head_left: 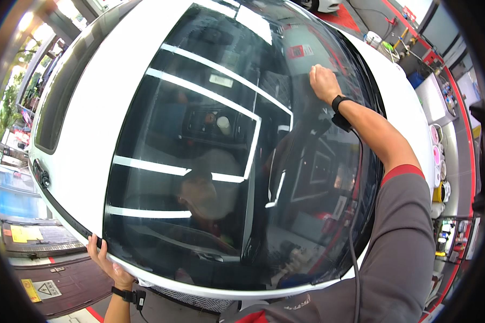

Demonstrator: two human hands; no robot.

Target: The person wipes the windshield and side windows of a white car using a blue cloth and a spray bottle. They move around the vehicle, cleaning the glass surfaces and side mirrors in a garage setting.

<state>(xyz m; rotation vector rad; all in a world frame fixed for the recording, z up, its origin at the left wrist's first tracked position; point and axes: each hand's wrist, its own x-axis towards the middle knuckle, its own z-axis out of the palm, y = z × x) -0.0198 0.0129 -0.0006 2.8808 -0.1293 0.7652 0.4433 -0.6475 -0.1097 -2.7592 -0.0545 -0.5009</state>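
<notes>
A large, curved, dark windshield (199, 134) of a white car spreads across the middle, with bright light strips reflected in it. My right hand (325, 84) is a closed fist over its upper right part, near a small red-and-white sticker seen on the glass. Whatever lies inside those fingers, if anything, is hidden. At the lower left, the fingers of my left hand (109, 264) lie stretched over the white body edge (125, 268) beside the glass. Both wrists wear black straps with small devices and cables.
White roof (99, 107) borders the glass on the left, with another dark window (70, 86) beyond. A thin black cable (353, 242) runs down along my right arm. Buckets (438, 151) and bottles line the right wall. A brown cabinet (59, 285) stands lower left.
</notes>
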